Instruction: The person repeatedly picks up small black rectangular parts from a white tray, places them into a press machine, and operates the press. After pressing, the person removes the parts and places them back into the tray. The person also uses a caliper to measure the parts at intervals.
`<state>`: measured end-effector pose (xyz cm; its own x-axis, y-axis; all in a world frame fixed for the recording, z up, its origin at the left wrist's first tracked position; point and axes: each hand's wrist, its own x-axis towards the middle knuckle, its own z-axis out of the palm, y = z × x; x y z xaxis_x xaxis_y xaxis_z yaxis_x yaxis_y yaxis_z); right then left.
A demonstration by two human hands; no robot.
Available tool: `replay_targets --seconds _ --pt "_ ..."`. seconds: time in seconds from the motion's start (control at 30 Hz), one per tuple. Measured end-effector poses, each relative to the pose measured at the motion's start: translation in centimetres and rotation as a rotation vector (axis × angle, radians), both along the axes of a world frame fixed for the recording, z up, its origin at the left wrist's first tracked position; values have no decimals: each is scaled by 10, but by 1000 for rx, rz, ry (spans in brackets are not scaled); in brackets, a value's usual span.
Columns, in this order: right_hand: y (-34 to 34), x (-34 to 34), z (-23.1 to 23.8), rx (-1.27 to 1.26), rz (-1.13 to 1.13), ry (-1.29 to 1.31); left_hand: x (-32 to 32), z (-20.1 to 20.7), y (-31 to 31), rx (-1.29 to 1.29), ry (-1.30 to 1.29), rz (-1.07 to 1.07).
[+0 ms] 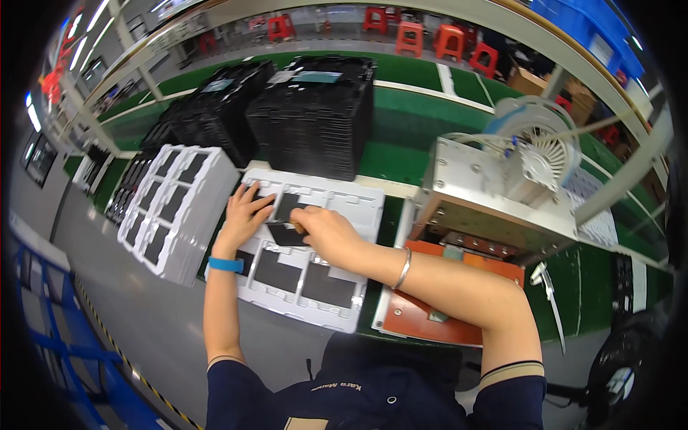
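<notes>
A white plastic tray (370,203) with rectangular pockets lies in front of me, several of them holding dark flat rectangular pieces (278,271). My right hand (324,231) pinches one dark flat rectangular piece (286,235), tilted above the middle of the tray. At the tray's left side, my left hand (246,211) is open, its fingers spread over the upper left pocket, where another dark piece partly shows. Whether those fingertips press on that piece, I cannot tell.
Left of the tray rises a stack of white trays (202,222) with dark pieces on top. Black tray stacks (313,118) stand behind. To the right are a metal machine (494,193), its orange plate (408,309) and a caliper (548,290) on the green bench.
</notes>
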<state>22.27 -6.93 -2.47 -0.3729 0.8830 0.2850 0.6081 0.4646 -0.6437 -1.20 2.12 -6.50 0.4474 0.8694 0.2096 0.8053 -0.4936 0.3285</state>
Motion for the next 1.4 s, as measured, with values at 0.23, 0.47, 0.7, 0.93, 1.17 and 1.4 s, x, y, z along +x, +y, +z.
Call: replay_targets --seconds 0.23,0.47,0.7,0.93,1.17,1.4 --pt "-110 97 85 241 -100 136 -24 -7 3 -34 -240 1" --pt "-246 204 68 -299 -639 343 54 85 -60 269 -418 -307" --pt "-225 184 53 62 -568 -107 165 105 -147 197 -135 -986" --pt "-203 178 37 257 -503 -253 205 79 -172 -22 -52 -1220" --pt "-201 172 40 293 -473 -419 205 80 -175 -15 -12 -1216" --pt "-201 172 41 281 -570 -411 204 82 -174 -46 -11 -1208"
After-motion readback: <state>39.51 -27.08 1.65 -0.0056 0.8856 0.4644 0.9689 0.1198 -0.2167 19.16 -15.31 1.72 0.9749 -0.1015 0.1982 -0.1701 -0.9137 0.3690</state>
